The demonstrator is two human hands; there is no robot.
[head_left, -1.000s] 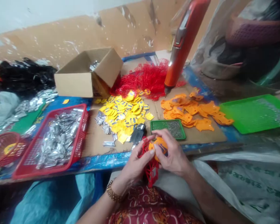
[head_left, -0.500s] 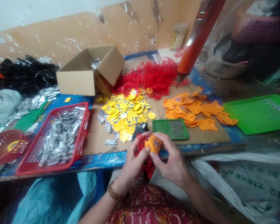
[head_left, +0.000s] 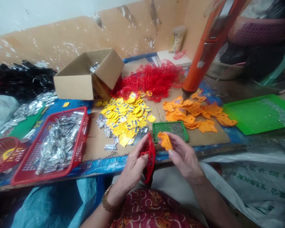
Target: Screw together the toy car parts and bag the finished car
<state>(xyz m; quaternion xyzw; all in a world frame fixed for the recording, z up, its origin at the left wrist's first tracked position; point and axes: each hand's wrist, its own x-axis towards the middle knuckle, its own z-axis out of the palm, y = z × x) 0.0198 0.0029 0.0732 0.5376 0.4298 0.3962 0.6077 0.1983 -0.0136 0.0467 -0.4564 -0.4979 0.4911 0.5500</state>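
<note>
Red plastic basket of crumpled silver foil pieces, lying well left of the small green mesh tray, the landmark of this view. A cardboard box with more silver pieces stands farther back on the same side. Yellow printed tags are heaped just left of the tray, with a few silver pieces along the heap's left edge. Left hand, below and left of the tray, has its fingers curled around a bunch of red plastic strands that hang down beside the palm. A larger red tangle lies behind the tray. Right hand, just below the tray, holds an orange tag in a narrow pinch between thumb and fingers; the tag sits between the two hands, just beside the strands. Loose orange tags spread behind and right of the tray, beneath the metal tip of an orange handheld tool reaching in from the upper right. A large green tray of small silver bits lies farthest right.
</note>
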